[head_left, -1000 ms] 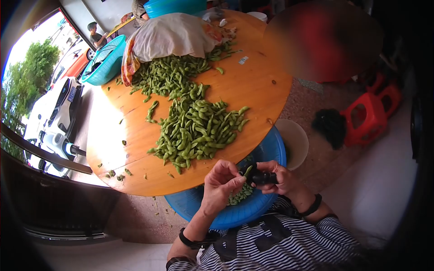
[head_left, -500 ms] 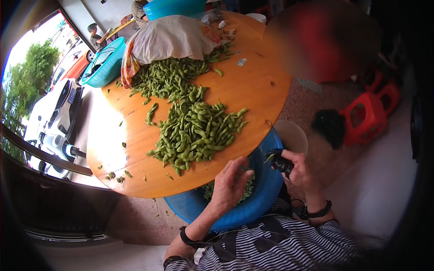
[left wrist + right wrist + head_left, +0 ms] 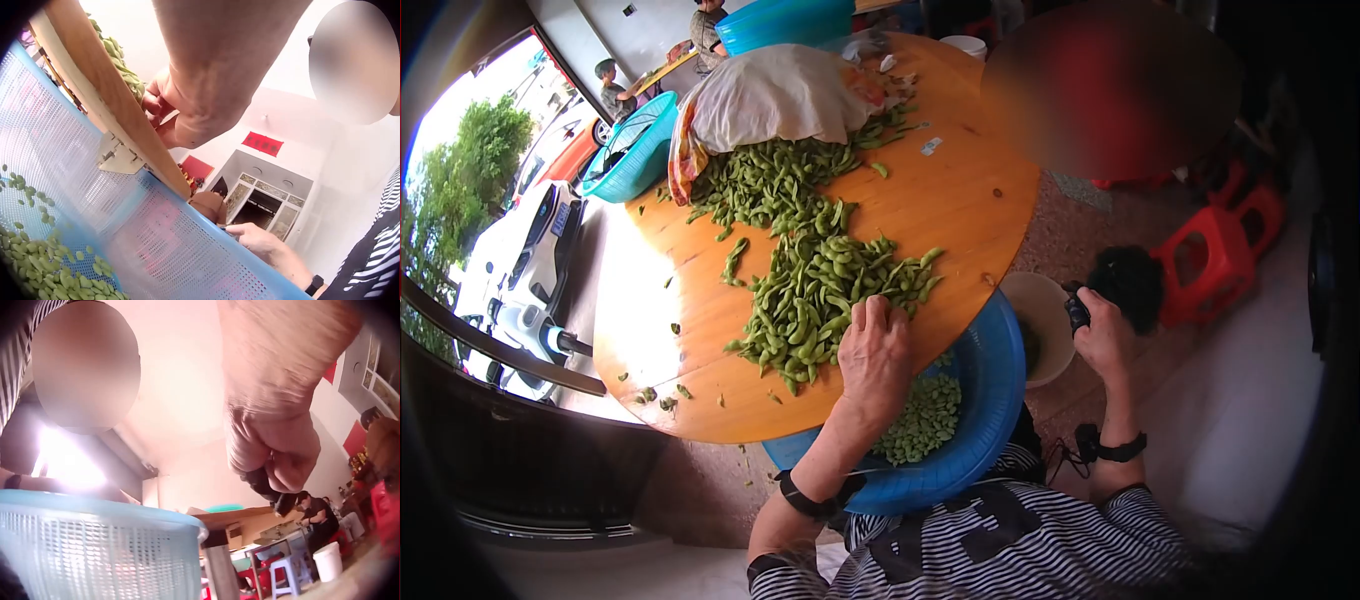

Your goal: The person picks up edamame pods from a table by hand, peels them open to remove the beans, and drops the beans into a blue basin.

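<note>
My left hand (image 3: 875,352) reaches over the table's near edge, fingers curled down into the near end of a heap of green soybean pods (image 3: 800,300); the left wrist view shows thumb and fingers (image 3: 159,103) pinched together there. Out to the right, beside a pale bucket (image 3: 1050,345), my right hand (image 3: 1106,335) grips a small black tool (image 3: 1078,308). Its fingers mostly cover the tool, so I cannot tell its exact kind. Shelled green beans (image 3: 920,420) lie in a blue plastic basket (image 3: 992,440) below the table edge.
The round wooden table (image 3: 970,200) carries more pods under a pale cloth (image 3: 775,95). A teal basket (image 3: 632,150) stands at its left edge. Red stools (image 3: 1210,265) are on the floor to the right. Other people sit in the background.
My hands were together at a pod over the basket. They have parted: the left moved forward onto the pod heap, the right moved right with the black tool, where a pod no longer shows.
</note>
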The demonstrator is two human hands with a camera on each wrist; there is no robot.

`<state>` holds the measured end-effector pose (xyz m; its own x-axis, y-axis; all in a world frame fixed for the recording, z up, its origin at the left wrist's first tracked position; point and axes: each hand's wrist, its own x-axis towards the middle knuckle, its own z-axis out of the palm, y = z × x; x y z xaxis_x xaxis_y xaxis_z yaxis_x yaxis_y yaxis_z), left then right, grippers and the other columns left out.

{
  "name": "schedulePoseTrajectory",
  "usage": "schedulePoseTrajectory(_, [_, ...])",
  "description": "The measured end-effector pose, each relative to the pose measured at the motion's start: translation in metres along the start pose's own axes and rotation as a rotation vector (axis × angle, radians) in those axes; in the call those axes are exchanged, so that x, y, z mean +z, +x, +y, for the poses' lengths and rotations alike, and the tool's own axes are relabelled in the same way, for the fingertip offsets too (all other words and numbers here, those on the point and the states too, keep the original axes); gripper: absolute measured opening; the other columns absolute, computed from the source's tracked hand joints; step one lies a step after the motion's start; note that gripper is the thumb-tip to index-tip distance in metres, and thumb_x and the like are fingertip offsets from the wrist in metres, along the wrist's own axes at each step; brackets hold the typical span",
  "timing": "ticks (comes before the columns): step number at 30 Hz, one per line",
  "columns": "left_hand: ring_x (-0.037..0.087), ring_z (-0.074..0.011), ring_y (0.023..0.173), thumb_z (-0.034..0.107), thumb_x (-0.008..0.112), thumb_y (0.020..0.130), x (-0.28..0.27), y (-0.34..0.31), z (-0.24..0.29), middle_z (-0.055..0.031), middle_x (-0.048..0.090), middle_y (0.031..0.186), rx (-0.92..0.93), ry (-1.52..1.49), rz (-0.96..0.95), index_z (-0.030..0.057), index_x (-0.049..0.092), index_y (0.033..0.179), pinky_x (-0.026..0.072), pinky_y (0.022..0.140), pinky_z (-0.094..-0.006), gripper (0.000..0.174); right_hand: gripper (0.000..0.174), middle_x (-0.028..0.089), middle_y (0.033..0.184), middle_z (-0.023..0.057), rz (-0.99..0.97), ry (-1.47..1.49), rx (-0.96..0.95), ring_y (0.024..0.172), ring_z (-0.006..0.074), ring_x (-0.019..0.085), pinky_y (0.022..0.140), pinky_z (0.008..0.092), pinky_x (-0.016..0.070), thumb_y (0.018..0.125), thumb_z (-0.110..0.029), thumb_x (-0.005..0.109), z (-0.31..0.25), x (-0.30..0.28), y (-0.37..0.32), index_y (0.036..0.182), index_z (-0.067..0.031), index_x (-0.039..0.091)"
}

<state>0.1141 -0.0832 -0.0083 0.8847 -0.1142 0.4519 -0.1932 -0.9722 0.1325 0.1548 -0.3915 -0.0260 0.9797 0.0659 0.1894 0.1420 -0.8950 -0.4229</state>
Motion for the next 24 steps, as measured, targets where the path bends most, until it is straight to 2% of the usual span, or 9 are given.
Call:
schedulePoseTrajectory(2, [0.055,-0.0297,0.09,0.001,0.064,0.074,0.002,0.0,-0.001,-0.0087,0.057,0.098,0.023,-0.131,0.116,0.0031,0.059,0.094,0.0489,0.073,-0.0398,0.02,0.036,0.061,0.084,0.0208,-0.081,0.427,-0.086,0.082,0.0351,0.063,0.074,0.0374,0.0498,0.068,0.006,0.043,-0.021,-0.001,-0.004,0.101,0.004,0.057])
schedulePoseTrajectory(3, [0.055,-0.0297,0.09,0.001,0.064,0.074,0.001,0.001,0.0,-0.0087,0.057,0.098,0.024,-0.132,0.115,0.0031,0.059,0.094,0.0489,0.073,-0.0398,0.02,0.039,0.059,0.078,0.0142,-0.107,0.69,-0.197,0.075,0.0233,0.06,0.074,0.0312,0.0486,0.066,0.002,0.04,-0.037,-0.004,-0.007,0.101,0.0059,0.057])
schedulePoseTrajectory(4, [0.057,-0.0297,0.088,0.0,0.065,0.074,-0.003,0.002,0.002,-0.0093,0.06,0.097,0.043,-0.191,0.165,0.0027,0.059,0.095,0.0496,0.071,-0.0392,0.022,0.037,0.056,0.075,0.0063,-0.189,0.816,-0.198,0.067,0.0106,0.052,0.063,0.0243,0.0448,0.067,-0.003,0.039,-0.044,0.005,-0.009,0.098,0.0065,0.057])
schedulePoseTrajectory(6, [0.059,-0.0297,0.085,-0.001,0.066,0.074,-0.01,0.003,0.007,-0.01,0.063,0.096,0.065,-0.253,0.214,0.0024,0.06,0.096,0.0503,0.07,-0.0387,0.023,0.036,0.051,0.067,0.0018,-0.497,1.232,-0.199,0.057,0.0044,0.045,0.052,0.0189,0.0371,0.07,-0.006,0.038,-0.064,0.009,-0.016,0.098,0.0046,0.059])
schedulePoseTrajectory(8, [0.064,-0.0237,0.079,-0.003,0.068,0.077,-0.018,-0.003,0.012,-0.0094,0.065,0.085,-0.049,-0.578,0.067,0.0021,0.061,0.095,0.0514,0.067,-0.032,0.02,0.035,0.049,0.065,-0.0003,-0.573,1.306,-0.144,0.054,0.0024,0.04,0.049,0.0175,0.0326,0.073,-0.006,0.036,-0.092,0.009,-0.024,0.097,0.004,0.059])
schedulePoseTrajectory(9, [0.064,-0.0237,0.079,-0.003,0.068,0.077,-0.021,-0.007,0.014,-0.0094,0.065,0.085,-0.05,-0.578,0.068,0.0021,0.061,0.095,0.0514,0.067,-0.032,0.02,0.035,0.046,0.062,-0.0025,-0.653,1.381,-0.089,0.051,0.0003,0.036,0.046,0.016,0.0282,0.075,-0.006,0.035,-0.103,0.009,-0.026,0.097,0.0034,0.06])
schedulePoseTrajectory(11, [0.063,-0.0169,0.065,-0.001,0.068,0.081,-0.025,-0.02,0.015,-0.0074,0.062,0.077,-0.228,-0.878,-0.054,0.0024,0.061,0.093,0.0499,0.058,-0.0288,0.014,0.036,0.045,0.061,-0.0022,-0.718,1.459,-0.002,0.05,0.0013,0.036,0.044,0.0172,0.0287,0.075,-0.005,0.034,-0.115,0.015,-0.028,0.098,0.0034,0.06])
schedulePoseTrajectory(14, [0.064,-0.0115,0.067,-0.003,0.067,0.082,-0.019,-0.037,0.01,-0.0059,0.062,0.078,-0.337,-1.048,-0.003,0.0016,0.06,0.089,0.05,0.061,-0.0243,0.01,0.037,0.045,0.061,-0.0016,-0.826,1.607,0.11,0.049,0.0023,0.035,0.043,0.0183,0.029,0.075,-0.003,0.033,-0.121,0.025,-0.032,0.099,0.0036,0.059])
schedulePoseTrajectory(24, [0.063,-0.0104,0.071,-0.006,0.067,0.079,-0.005,-0.058,0.008,-0.0046,0.062,0.08,-0.475,-1.173,0.03,0.0006,0.061,0.088,0.0499,0.065,-0.024,0.013,0.034,0.047,0.061,-0.0009,-0.843,1.543,0.015,0.049,0.0031,0.037,0.043,0.0182,0.0303,0.078,-0.001,0.033,-0.124,0.037,-0.035,0.1,0.0043,0.059])
